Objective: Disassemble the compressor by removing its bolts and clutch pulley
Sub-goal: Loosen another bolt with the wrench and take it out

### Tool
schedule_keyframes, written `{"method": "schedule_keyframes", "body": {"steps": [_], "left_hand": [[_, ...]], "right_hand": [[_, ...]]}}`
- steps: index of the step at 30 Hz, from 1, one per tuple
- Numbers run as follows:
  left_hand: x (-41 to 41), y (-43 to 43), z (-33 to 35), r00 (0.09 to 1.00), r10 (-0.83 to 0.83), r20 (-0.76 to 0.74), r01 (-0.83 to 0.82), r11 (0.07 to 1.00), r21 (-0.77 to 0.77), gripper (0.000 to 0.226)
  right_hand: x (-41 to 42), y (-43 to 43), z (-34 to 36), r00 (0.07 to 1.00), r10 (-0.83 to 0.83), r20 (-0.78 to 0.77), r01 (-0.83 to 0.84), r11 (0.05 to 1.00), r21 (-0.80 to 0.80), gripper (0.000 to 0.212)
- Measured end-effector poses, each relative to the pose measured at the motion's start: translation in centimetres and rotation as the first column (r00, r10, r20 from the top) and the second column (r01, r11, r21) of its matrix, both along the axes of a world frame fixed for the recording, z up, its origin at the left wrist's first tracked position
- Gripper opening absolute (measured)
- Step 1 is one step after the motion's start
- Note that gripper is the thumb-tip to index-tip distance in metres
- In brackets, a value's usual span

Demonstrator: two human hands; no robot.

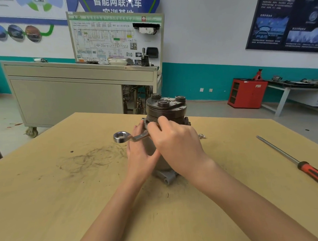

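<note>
Work looks early: right hand (175,143) curls its fingers round the ring wrench (121,137), left hand (139,157) steadies the compressor (166,177) flat-fingered, upright on the table (67,195), clutch pulley (166,112) still on top.

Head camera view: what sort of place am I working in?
Most likely an automotive training workshop. A wiring-diagram trainer board stands on a wheeled cabinet, a car-technology poster hangs on the wall, and a compressor sits on the worktable with a wrench applied.
</note>
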State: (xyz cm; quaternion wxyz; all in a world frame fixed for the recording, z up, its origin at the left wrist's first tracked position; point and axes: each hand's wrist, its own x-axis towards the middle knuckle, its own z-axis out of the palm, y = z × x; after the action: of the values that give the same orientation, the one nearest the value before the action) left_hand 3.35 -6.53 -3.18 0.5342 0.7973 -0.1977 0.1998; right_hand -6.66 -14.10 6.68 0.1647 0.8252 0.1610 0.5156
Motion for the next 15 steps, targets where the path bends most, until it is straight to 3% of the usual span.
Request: {"method": "schedule_keyframes", "body": {"steps": [7, 9, 11, 12, 13, 15], "left_hand": [[-0.4, 0.1, 0.1, 0.999, -0.041, 0.017, 0.042, 0.996, -0.078, 0.074], [-0.8, 0.2, 0.2, 0.997, -0.048, 0.056, 0.054, 0.993, -0.105, 0.073], [-1.0, 0.4, 0.0, 0.997, -0.036, 0.068, 0.042, 0.995, -0.087, 0.074], [-1.0, 0.4, 0.0, 0.997, -0.021, 0.078, 0.026, 0.997, -0.067, 0.074], [-1.1, 0.5, 0.0, 0.996, -0.01, 0.085, 0.015, 0.999, -0.051, 0.074], [-1.1, 0.4, 0.1, 0.997, -0.006, 0.08, 0.009, 0.999, -0.038, 0.075]], "right_hand": [[0.1, 0.1, -0.8, 0.997, 0.057, -0.043, -0.051, 0.989, 0.141, 0.015], [0.4, -1.2, -1.4, 0.99, 0.144, -0.01, -0.141, 0.978, 0.156, 0.007], [0.7, -3.6, -2.2, 0.946, 0.322, 0.015, -0.314, 0.91, 0.272, 0.006], [0.8, -4.8, -2.7, 0.902, 0.429, 0.047, -0.41, 0.816, 0.407, 0.012], [0.7, -5.8, -3.1, 0.844, 0.526, 0.106, -0.477, 0.647, 0.595, 0.015], [1.0, -7.3, -3.7, 0.738, 0.628, 0.247, -0.421, 0.144, 0.895, 0.014]]}}
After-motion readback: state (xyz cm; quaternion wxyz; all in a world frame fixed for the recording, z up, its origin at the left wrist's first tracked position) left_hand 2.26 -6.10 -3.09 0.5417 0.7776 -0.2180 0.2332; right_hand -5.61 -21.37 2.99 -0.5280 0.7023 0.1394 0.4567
